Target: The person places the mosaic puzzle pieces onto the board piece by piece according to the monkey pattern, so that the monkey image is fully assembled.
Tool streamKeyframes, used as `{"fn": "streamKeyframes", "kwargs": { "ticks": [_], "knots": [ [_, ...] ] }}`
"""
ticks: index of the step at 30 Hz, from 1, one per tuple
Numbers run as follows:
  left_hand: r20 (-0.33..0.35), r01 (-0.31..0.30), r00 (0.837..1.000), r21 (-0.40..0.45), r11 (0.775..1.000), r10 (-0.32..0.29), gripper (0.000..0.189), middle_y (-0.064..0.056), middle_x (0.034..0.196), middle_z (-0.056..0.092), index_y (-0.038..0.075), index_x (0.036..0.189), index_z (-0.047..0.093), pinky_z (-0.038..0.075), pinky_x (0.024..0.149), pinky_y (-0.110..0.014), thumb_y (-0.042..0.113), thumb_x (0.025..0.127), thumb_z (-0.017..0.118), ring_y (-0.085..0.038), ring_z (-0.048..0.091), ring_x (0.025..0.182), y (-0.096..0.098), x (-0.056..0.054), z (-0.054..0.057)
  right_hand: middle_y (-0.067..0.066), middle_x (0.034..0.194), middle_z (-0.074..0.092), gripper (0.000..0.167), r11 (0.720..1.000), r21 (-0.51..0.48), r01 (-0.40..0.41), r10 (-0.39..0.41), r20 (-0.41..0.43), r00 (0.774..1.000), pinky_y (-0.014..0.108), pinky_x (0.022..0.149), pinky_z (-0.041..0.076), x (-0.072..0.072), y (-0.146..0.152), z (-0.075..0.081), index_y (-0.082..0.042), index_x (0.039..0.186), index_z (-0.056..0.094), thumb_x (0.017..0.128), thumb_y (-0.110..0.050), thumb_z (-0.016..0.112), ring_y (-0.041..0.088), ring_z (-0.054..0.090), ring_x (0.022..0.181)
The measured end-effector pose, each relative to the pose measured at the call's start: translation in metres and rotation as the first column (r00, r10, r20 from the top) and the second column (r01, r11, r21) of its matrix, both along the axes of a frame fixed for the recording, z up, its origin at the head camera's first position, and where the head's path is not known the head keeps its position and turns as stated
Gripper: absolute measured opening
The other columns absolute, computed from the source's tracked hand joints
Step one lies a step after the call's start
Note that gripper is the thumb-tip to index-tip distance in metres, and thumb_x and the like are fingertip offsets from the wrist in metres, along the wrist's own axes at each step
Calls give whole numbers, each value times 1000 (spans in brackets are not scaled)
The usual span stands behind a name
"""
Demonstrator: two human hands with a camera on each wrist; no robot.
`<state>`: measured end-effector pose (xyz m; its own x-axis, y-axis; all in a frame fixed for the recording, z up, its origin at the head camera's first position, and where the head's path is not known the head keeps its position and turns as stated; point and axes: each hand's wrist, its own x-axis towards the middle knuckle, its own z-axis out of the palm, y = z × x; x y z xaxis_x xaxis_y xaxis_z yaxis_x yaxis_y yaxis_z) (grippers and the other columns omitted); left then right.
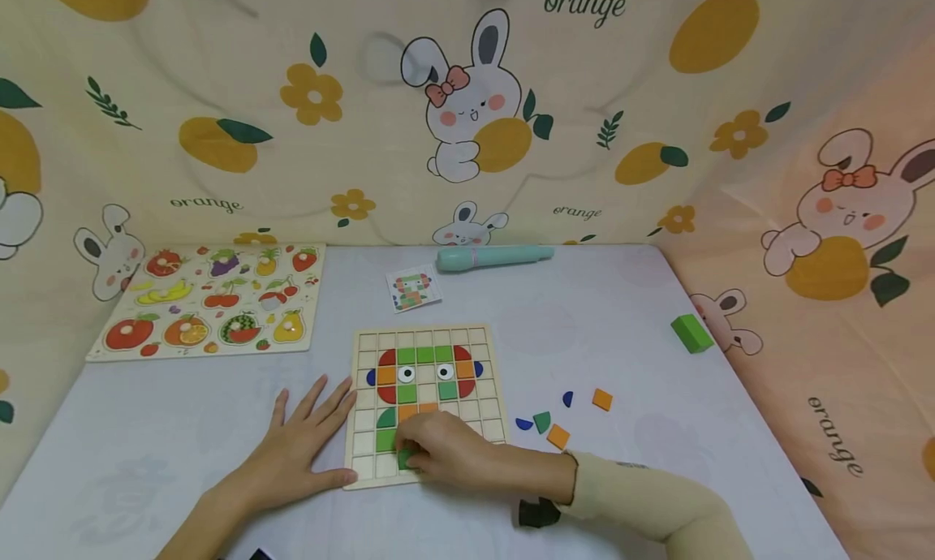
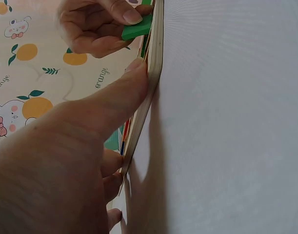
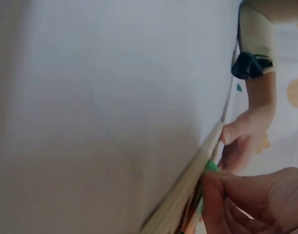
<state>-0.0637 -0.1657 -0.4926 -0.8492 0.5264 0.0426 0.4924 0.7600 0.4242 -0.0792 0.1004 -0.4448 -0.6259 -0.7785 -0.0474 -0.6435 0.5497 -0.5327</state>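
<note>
A wooden grid board [image 1: 364, 467] lies on the table, with coloured tiles and two eye discs set in a face-like pattern. My left hand [image 1: 288, 454] rests beside it with spread fingers, fingertips and thumb touching its left edge. Over the lower rows, my right hand [image 1: 456, 453] pinches a small green tile [image 2: 137, 29] between thumb and fingers, as the left wrist view shows. In the right wrist view that green tile [image 3: 211, 166] is right at the board's near edge. The right hand hides part of the lower rows.
Right of the board lie loose pieces: an orange square [image 1: 602, 399], a green quarter circle [image 1: 541, 422] and blue half circles [image 1: 523, 424]. Behind it are a pattern card [image 1: 414, 288] and a teal pen-like object [image 1: 489, 258]. A fruit puzzle [image 1: 219, 300] lies back left, a green block [image 1: 691, 333] far right.
</note>
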Motion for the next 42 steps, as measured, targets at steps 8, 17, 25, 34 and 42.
{"fn": "streamKeyframes", "kwargs": {
  "ticks": [8, 17, 25, 34, 42],
  "knots": [
    [7, -4, 1000, 4, 1000, 4, 100, -6, 165, 23, 12, 156, 34, 2, 107, -76, 73, 82, 60, -41, 11, 150, 0, 1, 0, -8, 85, 61, 9, 996, 80, -30, 53, -304, 951, 9, 66, 42, 8, 4, -6, -17, 93, 79, 83, -16, 81, 1, 54, 77],
    [10, -11, 1000, 0, 1000, 11, 101, -5, 165, 23, 12, 156, 34, 2, 107, -76, 75, 82, 60, -40, 11, 150, -1, 2, 0, -11, 79, 63, 6, 993, 102, -59, 87, -293, 952, 6, 67, 42, 10, 7, -6, -18, 85, 78, 87, -13, 77, -2, 49, 72],
    [17, -12, 1000, -5, 1000, 13, 102, -5, 165, 21, 12, 156, 33, 1, 108, -75, 75, 81, 59, -41, 10, 150, 0, 2, 0, -4, 80, 68, 4, 983, -110, 147, -172, -260, 950, 13, 64, 47, -8, 49, 11, -9, 84, 76, 84, -7, 79, 5, 60, 71],
    [19, -10, 1000, -7, 1000, 11, 102, -5, 165, 21, 12, 157, 33, 0, 108, -75, 76, 82, 58, -40, 10, 151, 0, 2, 2, 2, 85, 66, 17, 857, 198, 476, -435, -218, 874, 33, 64, 52, -30, 142, 32, -6, 95, 74, 80, -9, 83, 17, 61, 77],
    [12, -5, 1000, -14, 1000, 5, 101, -5, 165, 21, 12, 157, 32, 0, 108, -75, 76, 82, 58, -40, 10, 151, 0, 1, 0, 8, 88, 62, 25, 811, 287, 509, -483, -163, 861, 37, 63, 49, -23, 201, 38, 0, 98, 71, 76, -4, 82, 23, 58, 77]
  ]
}}
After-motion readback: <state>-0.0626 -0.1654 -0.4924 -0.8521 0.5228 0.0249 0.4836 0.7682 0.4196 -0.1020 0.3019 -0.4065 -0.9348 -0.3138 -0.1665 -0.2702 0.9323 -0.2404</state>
